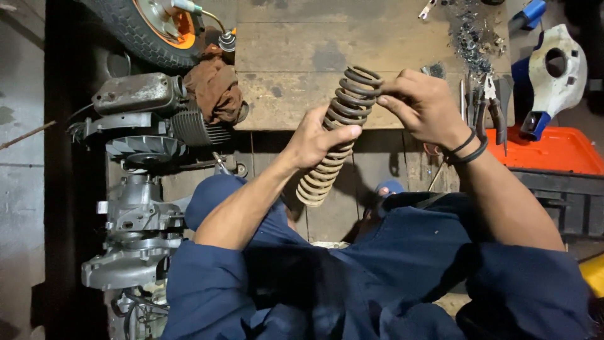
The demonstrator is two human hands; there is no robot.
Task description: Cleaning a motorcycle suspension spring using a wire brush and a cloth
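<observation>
A large coil spring (pixel 336 135), rusty tan at its lower end and dark at its upper end, is held tilted in front of me. My left hand (pixel 314 140) is wrapped around its middle, thumb across the coils. My right hand (pixel 423 104) pinches the top dark coils with its fingertips; black bands circle that wrist. Both arms wear dark blue sleeves rolled up.
A small engine (pixel 141 135) with cooling fins lies on the floor at left, a brown rag (pixel 214 88) beside it and a tyre with an orange hub (pixel 148 28) above. Pliers (pixel 494 107) and metal scraps lie on wooden boards at right, near an orange tray (pixel 553 151).
</observation>
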